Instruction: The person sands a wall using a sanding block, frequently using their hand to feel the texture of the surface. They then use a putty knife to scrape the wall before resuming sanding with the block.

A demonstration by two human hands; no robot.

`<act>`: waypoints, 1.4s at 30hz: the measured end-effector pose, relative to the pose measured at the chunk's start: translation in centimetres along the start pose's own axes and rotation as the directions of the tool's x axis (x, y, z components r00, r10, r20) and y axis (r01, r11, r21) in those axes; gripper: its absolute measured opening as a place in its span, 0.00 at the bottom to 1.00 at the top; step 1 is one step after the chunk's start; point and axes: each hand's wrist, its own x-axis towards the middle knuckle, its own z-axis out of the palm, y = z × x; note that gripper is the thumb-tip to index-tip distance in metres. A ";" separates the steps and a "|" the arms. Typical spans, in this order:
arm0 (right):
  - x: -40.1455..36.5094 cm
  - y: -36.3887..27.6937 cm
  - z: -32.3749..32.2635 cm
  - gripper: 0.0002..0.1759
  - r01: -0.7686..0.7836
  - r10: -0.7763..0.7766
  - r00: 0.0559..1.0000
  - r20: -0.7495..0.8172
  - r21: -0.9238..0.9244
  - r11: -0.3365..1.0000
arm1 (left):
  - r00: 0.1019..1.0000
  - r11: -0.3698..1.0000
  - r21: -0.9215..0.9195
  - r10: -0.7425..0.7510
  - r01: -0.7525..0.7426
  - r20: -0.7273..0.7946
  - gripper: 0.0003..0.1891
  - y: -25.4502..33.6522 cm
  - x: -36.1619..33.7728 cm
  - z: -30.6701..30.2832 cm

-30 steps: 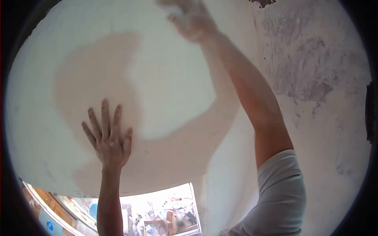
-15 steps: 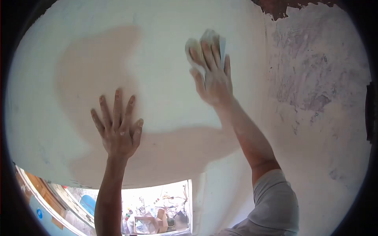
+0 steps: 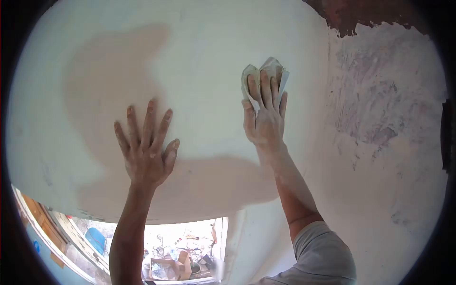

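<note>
Under the fingers of my right hand [image 3: 270, 118] is a folded, dust-coated sheet of sandpaper [image 3: 272, 66], pressed against the pale wall [image 3: 204, 85]. Some fingers lie over the sheet and its folded edges stick out around them. The face against the wall is hidden. To the left and a little lower, my left hand [image 3: 148, 147] rests on the same wall with its fingers spread and nothing in it. Pale dust marks both hands. Shadows of my head and arm fall across the surface.
A corner separates this wall from a rougher, blotchy wall [image 3: 380, 118] on the right, with a dark brown patch [image 3: 346, 16] above. Below is a bright opening, with a cardboard box [image 3: 183, 266] and clutter beyond. A blue rounded object [image 3: 96, 240] lies at lower left.
My right hand has slid down and slightly right over the wall with the sandpaper. My left hand stays spread on the wall. The view has shifted a little.
</note>
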 end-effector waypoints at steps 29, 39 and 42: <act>24.1 3.7 1.7 0.34 -0.059 0.104 0.921 -0.376 0.132 0.990 | 0.999 1.000 0.019 0.019 -0.019 0.030 0.32 0.1 -0.9 0.1; -12.3 -6.2 -2.5 0.38 0.028 -0.030 0.953 0.301 0.012 1.000 | 0.999 0.999 0.037 0.022 -0.023 0.033 0.32 0.1 -1.2 0.3; -10.2 -5.8 -2.7 0.41 0.029 -0.036 0.970 0.240 0.033 0.999 | 0.999 0.999 0.028 0.045 -0.045 0.032 0.32 -0.2 -0.9 0.1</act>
